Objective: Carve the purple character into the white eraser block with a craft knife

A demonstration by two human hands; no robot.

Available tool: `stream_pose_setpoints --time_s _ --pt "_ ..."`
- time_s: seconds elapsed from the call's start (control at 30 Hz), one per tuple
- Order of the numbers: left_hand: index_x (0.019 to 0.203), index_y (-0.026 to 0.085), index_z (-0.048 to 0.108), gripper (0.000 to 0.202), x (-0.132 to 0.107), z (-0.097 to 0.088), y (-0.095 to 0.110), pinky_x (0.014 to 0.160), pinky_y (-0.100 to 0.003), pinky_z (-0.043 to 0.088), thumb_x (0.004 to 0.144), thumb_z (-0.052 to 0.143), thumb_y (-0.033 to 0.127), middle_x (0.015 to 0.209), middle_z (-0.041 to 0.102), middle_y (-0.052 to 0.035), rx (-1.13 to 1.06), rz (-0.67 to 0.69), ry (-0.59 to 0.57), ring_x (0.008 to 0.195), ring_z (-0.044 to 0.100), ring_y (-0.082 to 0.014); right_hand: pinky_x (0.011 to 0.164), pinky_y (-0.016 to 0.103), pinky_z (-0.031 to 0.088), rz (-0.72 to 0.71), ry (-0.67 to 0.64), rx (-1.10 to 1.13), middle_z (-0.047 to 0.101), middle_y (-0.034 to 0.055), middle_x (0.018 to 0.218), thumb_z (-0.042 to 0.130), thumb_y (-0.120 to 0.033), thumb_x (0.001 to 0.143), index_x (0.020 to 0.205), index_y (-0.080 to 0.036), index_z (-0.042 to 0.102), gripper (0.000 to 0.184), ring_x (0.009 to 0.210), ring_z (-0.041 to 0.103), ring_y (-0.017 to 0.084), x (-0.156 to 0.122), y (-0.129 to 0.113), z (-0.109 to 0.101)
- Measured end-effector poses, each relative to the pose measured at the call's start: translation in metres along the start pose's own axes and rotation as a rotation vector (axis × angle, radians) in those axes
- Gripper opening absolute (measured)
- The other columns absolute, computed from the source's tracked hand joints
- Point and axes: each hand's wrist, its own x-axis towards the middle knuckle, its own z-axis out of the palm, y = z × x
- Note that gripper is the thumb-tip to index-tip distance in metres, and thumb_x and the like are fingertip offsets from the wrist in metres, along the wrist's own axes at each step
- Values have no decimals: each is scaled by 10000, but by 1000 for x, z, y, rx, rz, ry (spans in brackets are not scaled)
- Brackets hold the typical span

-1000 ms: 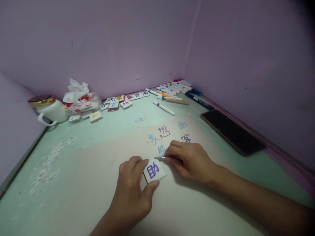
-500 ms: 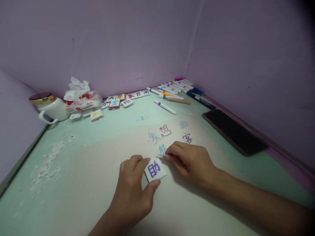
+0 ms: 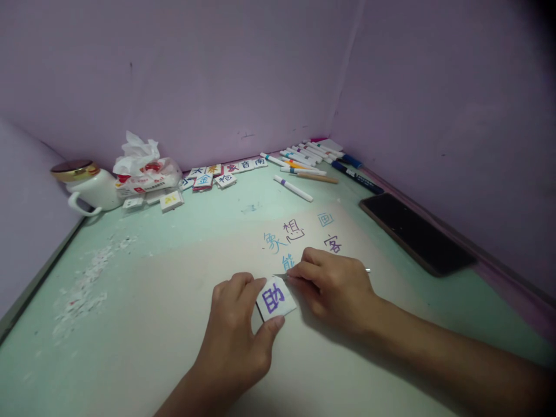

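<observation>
A white square tile with a purple handwritten character lies on the table. My left hand is closed on it, fingers at its far left edge and thumb on its near edge. My right hand pinches a slim craft knife, whose thin metal blade meets the tile's far corner. Most of the handle is hidden in the hand; a silvery end sticks out behind it. Just beyond the tile, blue and purple characters are written on the tabletop, one partly covered by my right hand.
A white mug with a gold-rimmed lid and a tissue pack stand at the back left, near lettered tiles. Markers lie at the back, a phone at the right. White shavings are scattered at the left.
My right hand has shifted slightly left and turned, bringing the blade closer along the tile's far corner; the tool's back end now shows. My left hand keeps its hold on the tile.
</observation>
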Motion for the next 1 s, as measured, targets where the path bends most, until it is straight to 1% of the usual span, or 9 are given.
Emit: stream_pose_setpoints --time_s 0.17,0.4,0.53,0.67,0.87,1.0 --pt "1084 155 574 352 0 1 1 777 -474 482 751 598 266 1043 560 -124 -6 -16 3 913 540 -280 456 259 157 -52 -63 -2 595 -16 615 560 -180 724 724 -230 707 155 528 493 107 7 2 -6" --pt "1080 156 583 350 -1 2 3 798 -495 486 746 593 259 1046 562 -127 -10 -51 8 938 538 -292 463 246 181 -59 -96 71 585 -22 618 576 -182 726 692 -208 680 113 521 467 96 6 8 -4" --pt "1089 160 580 359 -1 2 2 807 -504 488 743 595 257 1050 564 -125 -17 -65 -5 947 539 -292 467 248 185 -84 -104 88 588 -20 623 566 -164 723 701 -209 684 128 520 463 98 6 10 -5" --pt "1085 164 586 359 -2 2 2 814 -521 487 737 593 256 1071 566 -128 -7 -65 9 970 536 -305 474 250 201 -90 -137 111 599 -19 636 559 -166 740 722 -208 691 139 528 474 101 7 11 -8" --pt "1077 159 600 359 -2 1 4 815 -518 489 731 600 254 1069 574 -135 1 -69 9 969 543 -311 481 253 210 -76 -162 112 595 -15 644 563 -180 760 727 -205 689 133 532 479 102 6 11 -10" --pt "1099 139 584 356 -1 -2 4 818 -501 494 756 577 235 1079 564 -143 -21 -49 -27 973 543 -302 479 248 209 -53 -145 108 595 -13 642 563 -195 771 720 -202 687 135 531 477 99 5 8 -8"
